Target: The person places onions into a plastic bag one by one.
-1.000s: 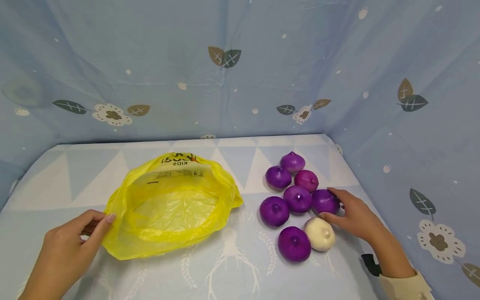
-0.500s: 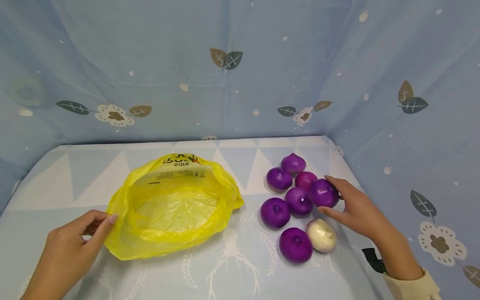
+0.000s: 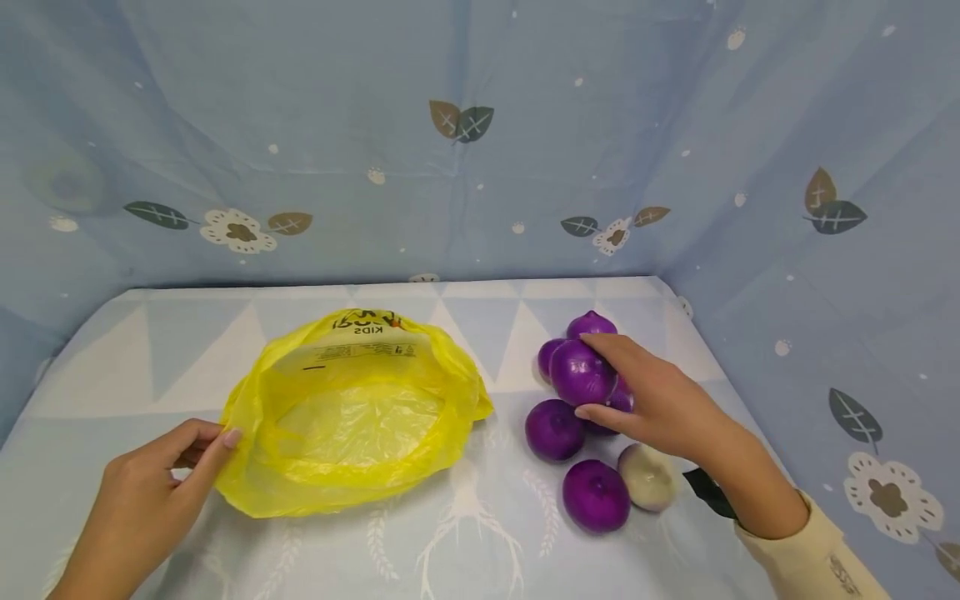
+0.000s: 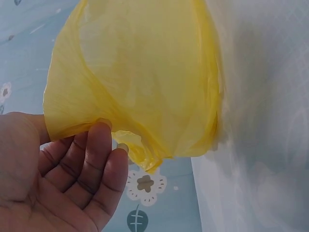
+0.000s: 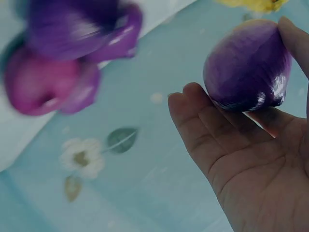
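Note:
My left hand [image 3: 153,496] pinches the left rim of a yellow plastic bag [image 3: 360,471] between thumb and fingers; the bag's wide mouth faces up toward the head camera. In the left wrist view the bag [image 4: 140,72] hangs from the thumb and index finger. My right hand [image 3: 667,400] grips a purple onion [image 3: 581,372] between thumb and fingertips, raised over the other onions. The right wrist view shows this onion [image 5: 248,67] from below, its side shiny. Part of the group behind it is hidden by the hand.
Several purple onions stand close together on the right, among them one at the front [image 3: 596,497] and one left of centre [image 3: 555,430]. A whitish onion [image 3: 647,477] sits beside the front one. Patterned blue cloth [image 3: 480,192] rises behind the table [image 3: 337,558].
My right hand has lifted the purple onion from the right side of the group and carried it left over the others. The left hand keeps hold of the bag's rim.

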The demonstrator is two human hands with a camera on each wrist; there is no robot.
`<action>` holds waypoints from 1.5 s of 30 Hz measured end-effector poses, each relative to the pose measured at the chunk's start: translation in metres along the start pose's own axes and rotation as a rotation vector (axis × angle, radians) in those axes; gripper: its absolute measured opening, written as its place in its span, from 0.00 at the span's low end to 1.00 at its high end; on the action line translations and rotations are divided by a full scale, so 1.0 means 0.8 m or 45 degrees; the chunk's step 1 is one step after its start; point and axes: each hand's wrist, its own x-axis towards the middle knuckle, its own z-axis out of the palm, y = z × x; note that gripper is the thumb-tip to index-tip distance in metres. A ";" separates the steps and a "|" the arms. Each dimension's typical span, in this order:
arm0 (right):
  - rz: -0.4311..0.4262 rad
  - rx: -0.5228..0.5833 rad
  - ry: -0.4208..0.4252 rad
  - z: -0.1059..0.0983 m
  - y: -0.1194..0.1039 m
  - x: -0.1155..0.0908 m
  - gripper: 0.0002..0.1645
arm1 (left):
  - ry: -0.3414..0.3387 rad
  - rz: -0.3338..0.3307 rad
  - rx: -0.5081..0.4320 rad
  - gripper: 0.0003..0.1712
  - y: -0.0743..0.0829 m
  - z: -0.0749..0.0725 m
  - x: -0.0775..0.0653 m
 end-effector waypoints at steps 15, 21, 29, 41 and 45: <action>-0.534 -0.141 -0.227 0.023 -0.110 0.091 0.50 | 0.061 0.040 -0.064 0.04 -0.001 -0.001 -0.004; -0.703 -0.198 -0.294 0.043 -0.146 0.119 0.47 | 0.064 0.034 -0.050 0.05 -0.001 0.002 -0.005; -0.827 -0.224 -0.288 0.070 -0.180 0.155 0.45 | 0.065 0.047 -0.054 0.05 0.000 0.004 -0.006; -0.803 -0.450 -0.393 0.124 -0.237 0.208 0.47 | 0.085 0.020 -0.086 0.04 -0.002 0.006 -0.011; -0.723 -0.441 -0.428 0.140 -0.247 0.221 0.47 | 0.102 0.029 -0.099 0.03 0.000 0.009 -0.011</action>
